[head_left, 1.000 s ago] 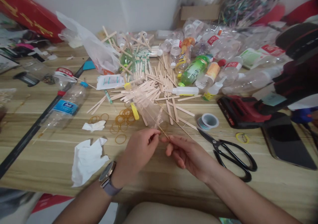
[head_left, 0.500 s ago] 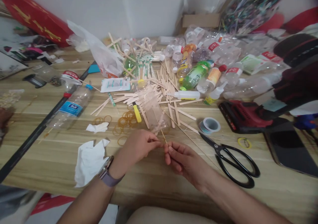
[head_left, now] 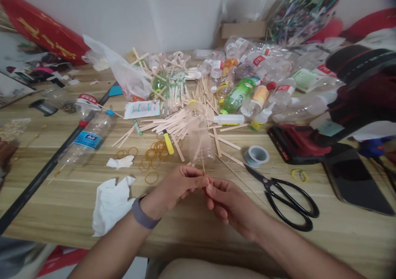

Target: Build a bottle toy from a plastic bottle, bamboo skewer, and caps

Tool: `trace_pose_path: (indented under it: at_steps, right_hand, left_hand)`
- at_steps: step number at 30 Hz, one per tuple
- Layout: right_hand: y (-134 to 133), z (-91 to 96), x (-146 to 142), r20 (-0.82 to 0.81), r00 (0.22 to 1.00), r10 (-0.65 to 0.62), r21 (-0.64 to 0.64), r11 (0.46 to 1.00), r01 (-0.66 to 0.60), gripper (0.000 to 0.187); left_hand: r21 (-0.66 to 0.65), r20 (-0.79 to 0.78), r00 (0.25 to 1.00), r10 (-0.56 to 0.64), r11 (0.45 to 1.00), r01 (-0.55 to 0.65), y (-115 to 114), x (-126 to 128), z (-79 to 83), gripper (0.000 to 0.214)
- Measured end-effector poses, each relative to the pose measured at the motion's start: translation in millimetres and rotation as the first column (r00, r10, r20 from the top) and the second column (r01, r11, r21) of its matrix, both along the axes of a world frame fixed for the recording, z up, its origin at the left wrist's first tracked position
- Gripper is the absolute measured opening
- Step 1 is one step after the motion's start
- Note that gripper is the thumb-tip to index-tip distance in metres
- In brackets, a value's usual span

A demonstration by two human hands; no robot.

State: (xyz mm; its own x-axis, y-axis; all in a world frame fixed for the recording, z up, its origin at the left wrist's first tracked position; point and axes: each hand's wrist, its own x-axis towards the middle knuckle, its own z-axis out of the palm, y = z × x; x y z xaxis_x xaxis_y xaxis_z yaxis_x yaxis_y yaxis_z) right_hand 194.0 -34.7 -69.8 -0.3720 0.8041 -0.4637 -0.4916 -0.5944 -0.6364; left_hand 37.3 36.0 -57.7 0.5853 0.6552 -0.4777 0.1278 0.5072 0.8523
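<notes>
A clear plastic bottle [head_left: 198, 134] with a yellow cap lies in front of me, its cap end pointing away. A thin wooden stick [head_left: 203, 161] runs from its near end to my fingers. My right hand [head_left: 229, 196] pinches the stick's near end between thumb and forefinger. Right beside it, my left hand [head_left: 179, 186] is closed, thumb against forefinger, on a small orange-brown bit at the stick that looks like a rubber band. The fingertips of both hands touch or nearly touch, hiding most of it.
Loose rubber bands [head_left: 156, 153], a yellow-handled tool [head_left: 168, 143] and torn tissue [head_left: 111, 204] lie to the left. At right are black scissors [head_left: 291, 200], a wire spool [head_left: 256, 156], a phone [head_left: 359, 180] and a power tool [head_left: 306, 145]. Wooden sticks [head_left: 173, 122] and bottles [head_left: 241, 93] crowd behind.
My left hand has come closer to the right, its thumb now at the stick's end. The bottle appears straighter. The whole view has shifted slightly.
</notes>
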Motion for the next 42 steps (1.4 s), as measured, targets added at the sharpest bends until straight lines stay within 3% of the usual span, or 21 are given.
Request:
trace_pose_path:
  at_steps: [5,12,17,21,28,32,36,39,40,42]
  right_hand:
    - [1.4,-2.3,-0.8,-0.111,0.993,-0.033,-0.044,0.999,0.028,0.049]
    - [-1.0,0.9,-3.7,-0.189,0.982,0.022,-0.128,0.991,-0.047,0.042]
    - [-4.7,5.6,-6.0,-0.197,0.961,-0.193,-0.252,0.958,0.140,0.042]
    - [-7.0,4.3,-5.1,-0.206,0.938,-0.279,-0.268,0.938,0.220,0.040]
    - [-20.0,1.5,-11.4,-0.335,0.907,-0.255,-0.241,0.954,0.179,0.029]
    - [-14.5,5.2,-5.3,-0.246,0.897,-0.369,-0.267,0.915,0.303,0.042]
    - [-1.3,11.9,8.5,-0.188,0.857,-0.480,-0.163,0.876,0.454,0.057]
    - [6.4,12.3,16.0,-0.087,0.958,-0.275,-0.020,0.961,0.274,0.065]
    - [8.3,11.5,18.2,0.033,0.986,-0.163,0.053,0.985,0.161,0.066]
    - [11.4,9.2,23.1,0.317,0.948,0.010,0.165,0.984,-0.065,0.064]
  left_hand:
    - [-0.135,0.117,0.993,-0.018,0.990,0.034,-1.0,-0.1,5.4,0.049]
    - [-0.106,0.203,0.977,-0.060,0.991,0.083,-7.4,0.0,2.2,0.034]
    - [-0.083,0.216,0.976,-0.016,0.996,0.034,-10.1,6.3,-2.7,0.036]
    - [-0.043,0.225,0.974,0.029,0.999,-0.020,-8.3,6.8,-5.1,0.036]
    - [-0.067,0.209,0.973,0.096,0.994,-0.084,-7.7,6.2,-0.6,0.044]
    - [-0.036,0.168,0.982,0.085,0.996,-0.080,-6.8,7.0,2.5,0.046]
    - [-0.055,0.146,0.984,0.106,0.994,-0.099,-8.7,8.1,5.9,0.046]
    - [-0.046,0.151,0.982,0.114,0.993,-0.108,-11.6,8.2,7.6,0.042]
    - [-0.033,0.146,0.983,0.115,0.993,-0.111,-12.5,8.0,8.0,0.041]
    - [-0.005,0.118,0.987,0.112,0.994,-0.112,-14.0,7.1,8.6,0.040]
